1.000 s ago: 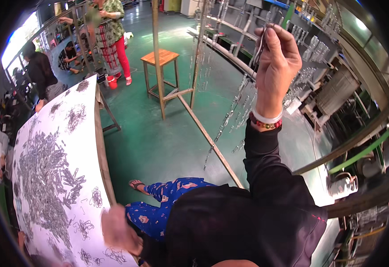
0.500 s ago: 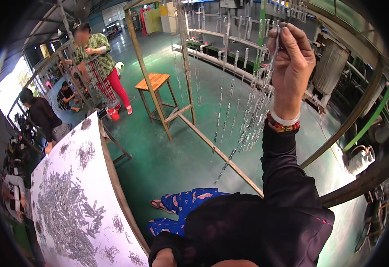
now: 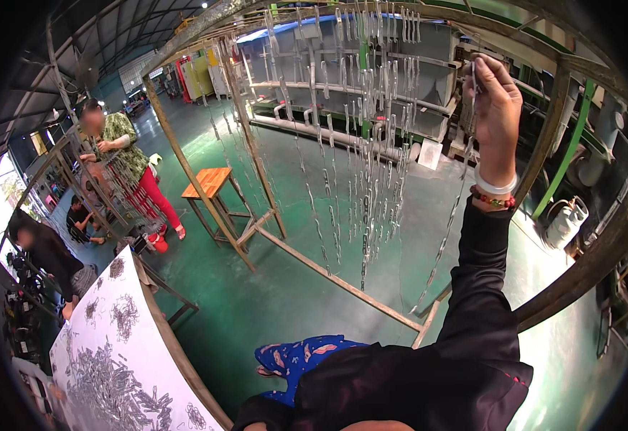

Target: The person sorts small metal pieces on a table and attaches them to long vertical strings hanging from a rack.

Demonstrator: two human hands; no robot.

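My right hand [image 3: 497, 108] is raised at the upper right, thumb and fingers pinched on the top of a strand of linked metal pieces [image 3: 439, 255]. That strand hangs from the hand, slanting down to the left towards the frame's low bar. To its left, several similar metal strands [image 3: 365, 215] dangle from the top of a tall metal frame [image 3: 554, 129]. Of my left arm only the dark sleeve [image 3: 265, 413] shows at the lower edge; the left hand is out of the picture.
A white-topped table [image 3: 170, 352] at lower left bears heaps of small metal pieces [image 3: 109, 384]. A wooden stool [image 3: 210, 182] stands beyond the frame. Several people work at left, one in a green patterned top [image 3: 116, 133]. A white cylinder [image 3: 566, 223] sits at right.
My view has swung to the right, and my right hand has moved right, away from the cluster of strands. The strand it holds now hangs apart from the others.
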